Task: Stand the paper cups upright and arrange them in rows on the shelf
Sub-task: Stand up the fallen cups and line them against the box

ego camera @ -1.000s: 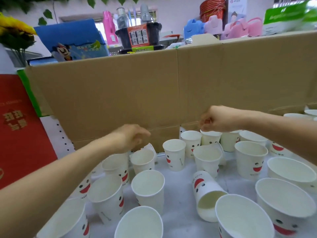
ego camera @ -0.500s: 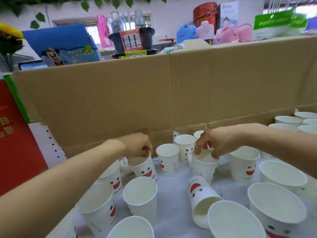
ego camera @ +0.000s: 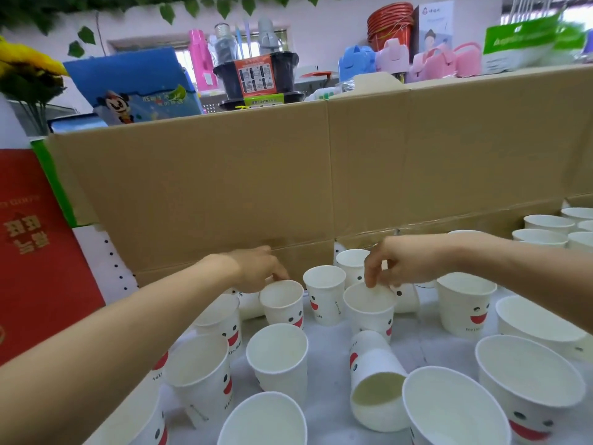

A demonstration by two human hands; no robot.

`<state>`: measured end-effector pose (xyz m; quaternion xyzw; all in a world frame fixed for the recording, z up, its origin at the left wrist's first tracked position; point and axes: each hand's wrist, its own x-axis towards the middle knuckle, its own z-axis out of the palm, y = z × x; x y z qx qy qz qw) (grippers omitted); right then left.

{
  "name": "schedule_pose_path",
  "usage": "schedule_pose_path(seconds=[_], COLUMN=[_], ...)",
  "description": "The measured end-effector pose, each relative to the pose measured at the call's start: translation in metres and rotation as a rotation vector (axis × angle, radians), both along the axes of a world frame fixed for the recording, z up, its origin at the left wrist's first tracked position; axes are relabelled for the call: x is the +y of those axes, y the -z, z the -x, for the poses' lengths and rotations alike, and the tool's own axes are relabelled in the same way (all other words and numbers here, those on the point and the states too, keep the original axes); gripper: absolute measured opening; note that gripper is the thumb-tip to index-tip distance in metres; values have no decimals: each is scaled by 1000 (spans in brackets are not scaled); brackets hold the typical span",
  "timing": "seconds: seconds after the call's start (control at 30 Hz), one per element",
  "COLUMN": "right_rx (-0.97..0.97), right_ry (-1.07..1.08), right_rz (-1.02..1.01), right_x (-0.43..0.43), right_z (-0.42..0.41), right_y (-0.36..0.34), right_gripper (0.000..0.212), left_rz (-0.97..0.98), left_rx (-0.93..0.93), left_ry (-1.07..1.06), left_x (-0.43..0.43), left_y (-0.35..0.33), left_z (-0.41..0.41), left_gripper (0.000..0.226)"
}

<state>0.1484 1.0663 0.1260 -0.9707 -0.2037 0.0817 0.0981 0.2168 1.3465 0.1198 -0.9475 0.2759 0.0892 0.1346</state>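
Partly done: most paper cups upright but loosely scattered, left hand pinching rim of upright cup at centre, right hand fingertips closed on rim of cup beside it, one fallen cup at lower centre left to stand, rows unformed.

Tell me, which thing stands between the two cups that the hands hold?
In the head view, one upright paper cup stands between the left-hand cup and right-hand cup.
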Motion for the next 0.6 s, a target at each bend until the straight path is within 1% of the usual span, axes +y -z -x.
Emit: schedule_pose_path(seconds=[0.07, 0.13, 0.2, 0.27, 0.37, 0.47, 0.53, 0.6], right_rx=[-53, -102, -135, -168, -220, -321, -364, -371], right_ry=[15, 18, 17, 30, 70, 161, 257, 306], right_rz=[-22, -8, 12, 37, 81, 192, 285, 339], right_x=[-5, -10, -13, -20, -31, -39, -38, -35], right_z=[0, 1, 4, 5, 5, 1, -2, -5], right_y=[-6, -9, -10, -10, -8, -2, 3, 10], right_gripper=[26, 24, 21, 22, 20, 12, 29, 42], left_rz=[-42, -57, -40, -21, 22, 157, 223, 222], left_rx=[16, -1, -29, -27, -20, -109, -144, -165], left_ry=[-15, -6, 16, 35, 50, 78, 70, 66], left_x=[1, -1, -3, -4, -3, -2, 0, 2], left_y=[0, 1, 2, 1, -8, -15, -11, -3], left_z=[1, 2, 1, -2, -7, -5, -2, 2], left_gripper=[59, 38, 25, 22, 26, 21, 14, 9])
